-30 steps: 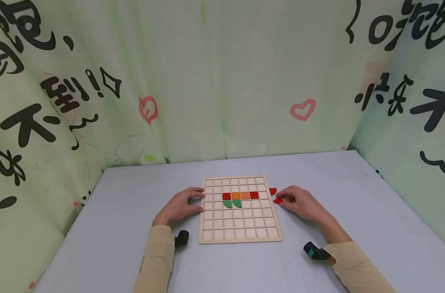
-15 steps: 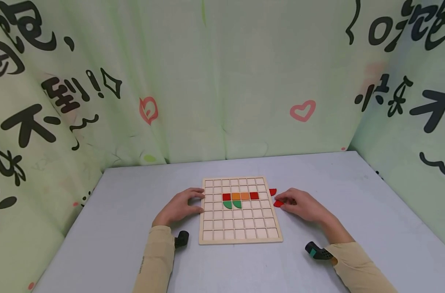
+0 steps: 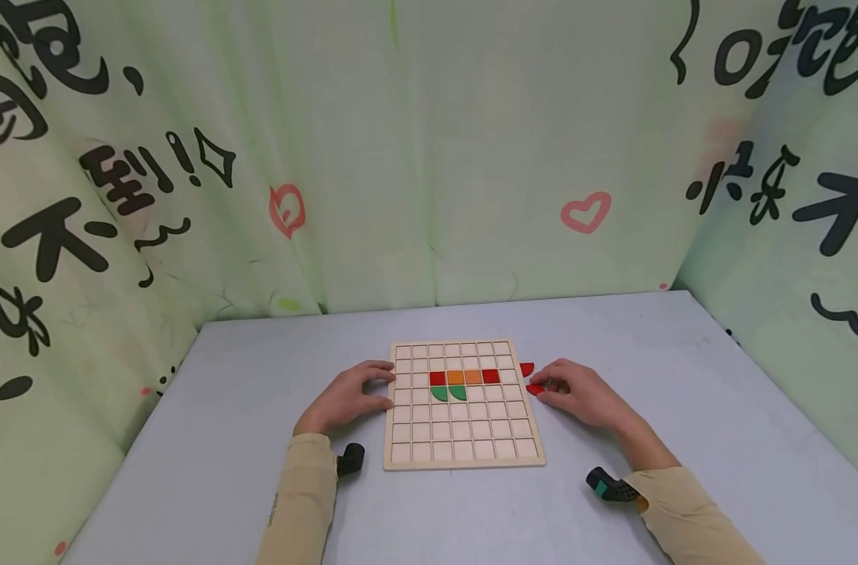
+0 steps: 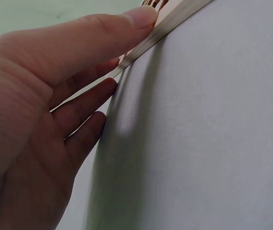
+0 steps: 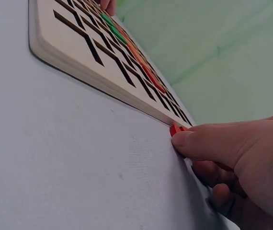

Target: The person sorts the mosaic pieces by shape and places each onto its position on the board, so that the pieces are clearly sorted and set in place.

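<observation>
A wooden grid board [image 3: 460, 461] lies flat on the table. Four-sided red tiles [image 3: 490, 377] and orange tiles [image 3: 464, 377] form one row in it, with two green quarter-round tiles [image 3: 448, 393] below the row's left part. My left hand [image 3: 346, 399] rests thumb and fingertips, spread apart, against the board's left edge. At the right edge my right hand [image 3: 577, 391] pinches a small red tile [image 5: 176, 129] between thumb and fingers, right beside the frame; the fingers partly cover it. Another red tile [image 3: 526, 369] with a rounded side lies just beyond it, by the board.
The pale table [image 3: 259, 369] extends around the board on all sides. A light green curtain [image 3: 492, 157] with black lettering and pink hearts hangs behind and at both sides. Each wrist carries a black camera [image 3: 350, 461].
The pinched red tile has turned a little in my right hand, its rounded side now facing down toward me. The right hand shifted slightly; the left hand and board stay put.
</observation>
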### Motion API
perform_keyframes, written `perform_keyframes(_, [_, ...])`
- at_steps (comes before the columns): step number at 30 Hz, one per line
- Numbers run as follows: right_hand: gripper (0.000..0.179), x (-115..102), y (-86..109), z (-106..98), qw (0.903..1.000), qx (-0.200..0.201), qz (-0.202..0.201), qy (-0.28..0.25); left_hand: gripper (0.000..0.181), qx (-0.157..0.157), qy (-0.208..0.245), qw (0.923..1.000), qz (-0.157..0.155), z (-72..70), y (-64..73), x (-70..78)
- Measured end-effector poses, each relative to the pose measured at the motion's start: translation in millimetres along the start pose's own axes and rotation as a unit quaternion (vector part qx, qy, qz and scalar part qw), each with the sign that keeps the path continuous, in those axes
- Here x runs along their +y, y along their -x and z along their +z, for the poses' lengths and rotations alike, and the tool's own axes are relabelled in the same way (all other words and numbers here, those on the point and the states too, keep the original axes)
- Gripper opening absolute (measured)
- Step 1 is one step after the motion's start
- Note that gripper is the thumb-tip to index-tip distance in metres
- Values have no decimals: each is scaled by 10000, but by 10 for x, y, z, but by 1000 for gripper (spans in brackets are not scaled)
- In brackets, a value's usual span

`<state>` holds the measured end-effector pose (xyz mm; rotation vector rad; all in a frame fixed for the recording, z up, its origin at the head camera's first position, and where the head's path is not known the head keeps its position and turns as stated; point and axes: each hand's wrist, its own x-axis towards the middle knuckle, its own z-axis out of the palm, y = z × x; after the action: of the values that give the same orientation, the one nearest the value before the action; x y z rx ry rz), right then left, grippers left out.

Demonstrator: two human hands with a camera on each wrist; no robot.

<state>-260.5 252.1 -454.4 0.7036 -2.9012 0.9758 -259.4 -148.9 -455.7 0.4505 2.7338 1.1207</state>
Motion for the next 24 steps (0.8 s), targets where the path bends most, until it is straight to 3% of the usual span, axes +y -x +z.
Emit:
perform_keyframes(8, [24,-55,-43,32,9974,574,437,6,44,1,-27,10000,-26,-8,-3,4])
perform_keyframes(12, [25,-132,-74,58,9959,818,381,-36,44,-7,-4,10000,-52,-13,1,6])
perform_keyframes(24, [22,-489,-165,251,9986,436,128,-274,44,-7,136,9999,24,-2,2,-2])
